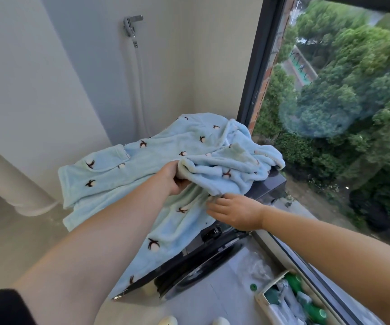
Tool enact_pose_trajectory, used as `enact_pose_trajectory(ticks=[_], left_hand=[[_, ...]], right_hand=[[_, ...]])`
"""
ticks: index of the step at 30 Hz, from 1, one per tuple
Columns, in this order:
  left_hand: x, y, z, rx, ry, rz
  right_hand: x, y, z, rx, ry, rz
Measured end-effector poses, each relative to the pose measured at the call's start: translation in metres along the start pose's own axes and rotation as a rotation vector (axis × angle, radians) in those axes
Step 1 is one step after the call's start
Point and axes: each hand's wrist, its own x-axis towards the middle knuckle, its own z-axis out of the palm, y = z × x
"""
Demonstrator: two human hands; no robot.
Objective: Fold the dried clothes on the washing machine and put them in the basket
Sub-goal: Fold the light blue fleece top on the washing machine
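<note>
Gripping blue garment (165, 148) on washing machine (267, 186): left hand (175, 179); right hand (236, 212) touches edge.

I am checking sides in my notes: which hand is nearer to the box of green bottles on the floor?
Right. The right hand is up and left of the box, at the edge of the blue garment; the left hand grips it farther left.

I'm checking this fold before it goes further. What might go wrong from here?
The blue garment hangs far down the washing machine front; a pull by the left hand, which grips a bunch, might slide it to the floor. The fabric is bunched near the right hand, so the fold may come out uneven.
</note>
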Motion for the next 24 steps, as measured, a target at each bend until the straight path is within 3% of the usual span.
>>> enact_pose_trajectory(ticks=[5,8,10,16,20,24], left_hand=[[-0.005,0.004,0.001,0.017,-0.021,-0.002],[-0.007,0.006,0.001,0.057,-0.043,0.038],[-0.006,0.007,-0.002,0.114,-0.014,0.042],[-0.002,-0.008,-0.012,0.42,0.002,-0.117],[-0.006,-0.016,-0.016,0.45,-0.041,-0.149],[-0.002,-0.019,-0.021,0.388,-0.059,-0.196]], right_hand=[[0.018,-0.003,0.0,-0.14,-0.304,0.324],[0.017,-0.001,-0.012,-0.138,-0.337,0.233],[0.007,0.003,-0.017,-0.061,-0.243,0.16],[-0.009,-0.016,-0.034,0.1,-0.449,0.298],[-0.013,-0.018,-0.039,0.156,-0.034,0.393],[0.003,-0.015,-0.043,0.195,-0.125,0.749]])
